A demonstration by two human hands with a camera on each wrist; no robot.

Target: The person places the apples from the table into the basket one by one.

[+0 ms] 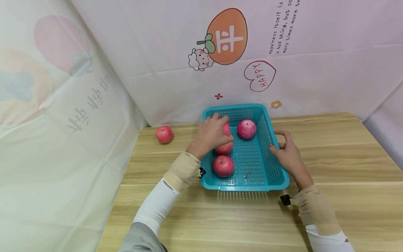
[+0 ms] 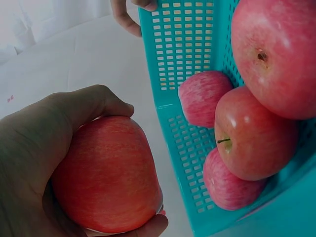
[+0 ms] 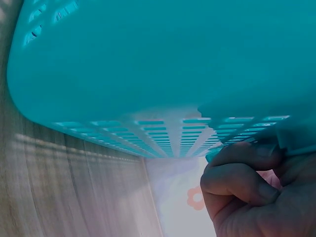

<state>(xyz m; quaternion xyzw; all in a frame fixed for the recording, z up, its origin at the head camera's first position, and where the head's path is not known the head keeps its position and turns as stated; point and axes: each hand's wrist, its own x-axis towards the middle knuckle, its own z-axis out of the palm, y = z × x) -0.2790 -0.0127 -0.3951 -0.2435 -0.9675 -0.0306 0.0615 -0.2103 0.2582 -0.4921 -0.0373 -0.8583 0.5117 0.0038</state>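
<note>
My left hand (image 1: 211, 134) is over the left part of a turquoise plastic basket (image 1: 277, 175). In the left wrist view it grips a red apple (image 2: 108, 177), thumb on one side and fingers on the other. Several apples are in the basket: a pinkish-purple apple (image 1: 247, 129) at the back, a red apple (image 1: 223, 166) at the front left, and a red apple (image 1: 224, 148) partly hidden by my left hand. My right hand (image 1: 288, 154) holds the basket's right rim, thumb over the edge and curled fingers (image 3: 237, 182) outside.
Another red apple (image 1: 164, 134) lies on the wooden table (image 1: 189, 217), left of the basket near the back edge. A white printed cloth (image 1: 157, 63) hangs behind the table, and more cloth (image 1: 56, 157) hangs along the left.
</note>
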